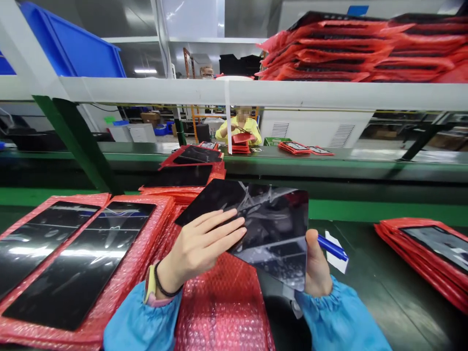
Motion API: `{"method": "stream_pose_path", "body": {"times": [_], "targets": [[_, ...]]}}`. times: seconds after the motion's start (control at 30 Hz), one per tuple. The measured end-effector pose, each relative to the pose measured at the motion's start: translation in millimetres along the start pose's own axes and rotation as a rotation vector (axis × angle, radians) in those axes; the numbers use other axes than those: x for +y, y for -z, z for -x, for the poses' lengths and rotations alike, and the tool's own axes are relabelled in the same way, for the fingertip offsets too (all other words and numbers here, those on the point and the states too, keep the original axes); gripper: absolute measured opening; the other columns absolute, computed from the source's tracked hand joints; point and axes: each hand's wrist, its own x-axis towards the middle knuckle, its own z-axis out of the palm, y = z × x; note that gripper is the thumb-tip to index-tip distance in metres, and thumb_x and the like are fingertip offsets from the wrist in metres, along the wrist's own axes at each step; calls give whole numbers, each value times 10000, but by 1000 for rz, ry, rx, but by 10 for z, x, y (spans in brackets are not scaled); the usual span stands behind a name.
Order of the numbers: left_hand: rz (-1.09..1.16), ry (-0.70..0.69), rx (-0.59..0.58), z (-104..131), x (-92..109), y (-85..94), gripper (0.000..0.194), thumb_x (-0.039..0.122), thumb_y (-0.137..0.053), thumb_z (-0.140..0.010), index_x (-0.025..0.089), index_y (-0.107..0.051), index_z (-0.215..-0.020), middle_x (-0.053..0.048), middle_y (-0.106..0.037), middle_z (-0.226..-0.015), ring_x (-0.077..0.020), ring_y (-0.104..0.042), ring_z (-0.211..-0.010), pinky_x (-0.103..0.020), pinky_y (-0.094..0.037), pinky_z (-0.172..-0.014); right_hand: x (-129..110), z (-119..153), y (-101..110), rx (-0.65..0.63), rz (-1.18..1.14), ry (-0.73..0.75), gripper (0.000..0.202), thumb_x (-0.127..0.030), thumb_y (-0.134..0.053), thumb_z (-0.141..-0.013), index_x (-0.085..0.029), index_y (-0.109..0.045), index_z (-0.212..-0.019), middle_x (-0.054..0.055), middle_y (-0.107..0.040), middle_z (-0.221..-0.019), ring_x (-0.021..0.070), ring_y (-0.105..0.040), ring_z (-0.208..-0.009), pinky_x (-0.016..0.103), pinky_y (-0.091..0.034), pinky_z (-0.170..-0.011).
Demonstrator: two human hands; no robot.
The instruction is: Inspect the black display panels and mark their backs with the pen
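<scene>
Green worktop (pixel 365 282), black panel (pixel 278 219) held above, white shelf (pixel 263 93), blue bin (pixel 76 44)

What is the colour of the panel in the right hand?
The panel is black and glossy; the head view shows it best.

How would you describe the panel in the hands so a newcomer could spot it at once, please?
Below the white shelf, find the red bubble wrap at the picture's lower middle. Above it is a glossy black panel, the left hand laid on its surface, the right hand holding its right edge. Unlike the flat panels at left, it is raised and tilted.
</scene>
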Motion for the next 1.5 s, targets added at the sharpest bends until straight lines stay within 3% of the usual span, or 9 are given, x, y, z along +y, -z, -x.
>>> {"method": "stream_pose_path", "body": {"times": [0.17, 0.37, 0.57, 0.67, 0.77, 0.9, 1.17, 1.3, 1.5], "targets": [[45, -137, -81, -6, 329, -64, 280, 182, -660, -838, 278, -723, -1093, -56, -718, -1142, -279, -608, -1198, -496, -384, -1112, 78, 91, 31, -96, -197, -105, 533, -677, -751, -629, -276, -715, -978, 91, -754, -916, 316, -705, -954, 451, -571, -799], [270, 46, 50, 1, 480, -78, 275, 59, -633, -809, 261, -729, -968, -36, -765, -1045, -283, -672, -1103, -495, -472, -1026, 127, 91, 39, -86, -182, -60, 683, -703, -754, -581, -283, -672, -1114, 116, -731, -1061, 344, -694, -982, 483, -563, -805], [436, 610, 468, 8, 292, -139, 112, 129, -597, -884, 233, -635, -866, 19, -686, -737, -124, -657, -705, -236, -525, -678, 79, 116, 141, -35, -178, -27, 598, -680, -796, -543, -339, -708, -1026, 64, -754, -967, 333, -715, -914, 496, -559, -839], [668, 914, 481, -33, 162, -120, 120, 304, -575, -919, 222, -549, -835, 52, -606, -596, -96, -568, -488, -196, -471, -490, -7, 170, 174, -1, -222, -82, 566, -714, -785, -529, -343, -744, -955, 49, -762, -883, 341, -710, -949, 501, -550, -892], [992, 1015, 520, -83, 90, -102, 169, 349, -623, -887, 224, -525, -830, 71, -571, -629, -74, -557, -510, -172, -489, -519, -33, 205, 154, 38, -321, -81, 470, -691, -814, -496, -358, -761, -823, 23, -764, -824, 344, -712, -953, 486, -556, -903], [1257, 1033, 738, -117, 141, -121, 109, 283, -660, -856, 219, -575, -830, 63, -572, -752, -57, -570, -658, -147, -511, -679, 34, 220, 94, 14, -393, -98, 356, -645, -821, -543, -383, -751, -774, -15, -770, -871, 314, -727, -904, 467, -573, -867], [1067, 963, 1162, -70, 122, -7, 56, 284, -641, -859, 232, -641, -880, 37, -650, -990, -140, -588, -1066, -274, -473, -965, 74, 184, -126, -266, -298, -126, 614, -465, -845, -648, -375, -609, -1207, 42, -703, -1180, 310, -710, -984, 426, -608, -760], [1096, 846, 1243, -70, 74, 65, 49, 199, -609, -871, 208, -641, -834, 44, -644, -879, -115, -627, -895, -260, -519, -887, 51, 211, -223, -460, -377, -188, 717, -290, -882, -644, -356, -518, -1258, 25, -687, -1158, 218, -733, -815, 386, -630, -708], [1092, 811, 1198, -63, 51, 92, 82, 197, -574, -885, 187, -629, -825, 25, -645, -792, -115, -626, -743, -235, -532, -769, -19, 281, -255, -447, -382, -234, 743, -225, -858, -671, -341, -482, -1301, 39, -633, -1251, 221, -722, -922, 383, -628, -778]]}}
